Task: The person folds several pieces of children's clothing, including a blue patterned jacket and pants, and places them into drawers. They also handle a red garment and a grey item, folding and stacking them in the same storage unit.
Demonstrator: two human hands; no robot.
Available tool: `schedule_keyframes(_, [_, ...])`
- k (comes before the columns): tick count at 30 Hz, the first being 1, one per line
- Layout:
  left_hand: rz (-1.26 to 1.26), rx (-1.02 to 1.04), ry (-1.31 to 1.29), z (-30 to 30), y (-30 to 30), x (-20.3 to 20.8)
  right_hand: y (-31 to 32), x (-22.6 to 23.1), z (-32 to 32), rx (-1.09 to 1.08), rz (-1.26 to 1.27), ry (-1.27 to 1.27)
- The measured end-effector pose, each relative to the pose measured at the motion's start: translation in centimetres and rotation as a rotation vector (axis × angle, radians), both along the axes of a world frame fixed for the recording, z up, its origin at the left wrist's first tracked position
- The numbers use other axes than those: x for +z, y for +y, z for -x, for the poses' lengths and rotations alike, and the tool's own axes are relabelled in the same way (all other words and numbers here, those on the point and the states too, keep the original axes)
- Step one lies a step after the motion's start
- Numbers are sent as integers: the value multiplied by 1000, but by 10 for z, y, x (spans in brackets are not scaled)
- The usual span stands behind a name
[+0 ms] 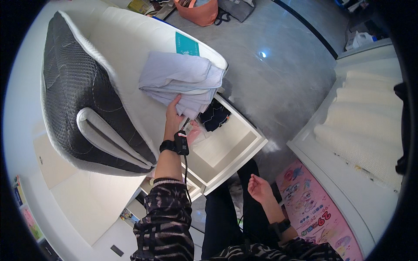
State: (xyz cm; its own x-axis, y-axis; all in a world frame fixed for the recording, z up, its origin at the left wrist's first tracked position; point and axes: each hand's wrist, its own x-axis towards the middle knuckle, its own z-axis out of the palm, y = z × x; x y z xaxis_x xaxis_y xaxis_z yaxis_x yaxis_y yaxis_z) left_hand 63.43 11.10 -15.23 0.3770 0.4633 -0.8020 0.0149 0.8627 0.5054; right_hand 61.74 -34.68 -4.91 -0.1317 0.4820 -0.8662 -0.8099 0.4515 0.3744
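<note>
A folded stack of pale lavender striped fabric (182,78) lies across the corner of the white mattress (126,41), partly over an open drawer. My left hand (174,111) grips its near edge, thumb on top and the other fingers hidden underneath. Below it, the white drawer (230,154) holds a dark folded cloth (214,115) and a pinkish item in clear plastic (196,132). My right hand (259,189) is held over my legs beyond the drawer's near corner, fingers loosely curled, with nothing visible in it.
The mattress's dark mesh underside (78,87) is folded up on the left. A white cabinet with a cream cloth (361,117) stands right, with a pink printed panel (318,209) beside my legs. An orange basket (198,12) and grey bag (237,8) sit on the far floor.
</note>
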Motion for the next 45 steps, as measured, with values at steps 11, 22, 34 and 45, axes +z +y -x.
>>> schedule_keyframes(11, [-123, 288, -10, -21, -19, 8, 11, 11, -11, 253, 54, -35])
schedule_keyframes(22, [82, -45, 25, 122, -130, 47, 14, -14, -86, 374, 173, -324])
schedule_keyframes(34, [164, -47, -31, 228, -257, 109, 144, 15, 10, 1892, 170, -2289])
schedule_keyframes(45, [118, 46, 286, 319, -303, 90, 108, 8, 120, 2220, -80, -1783])
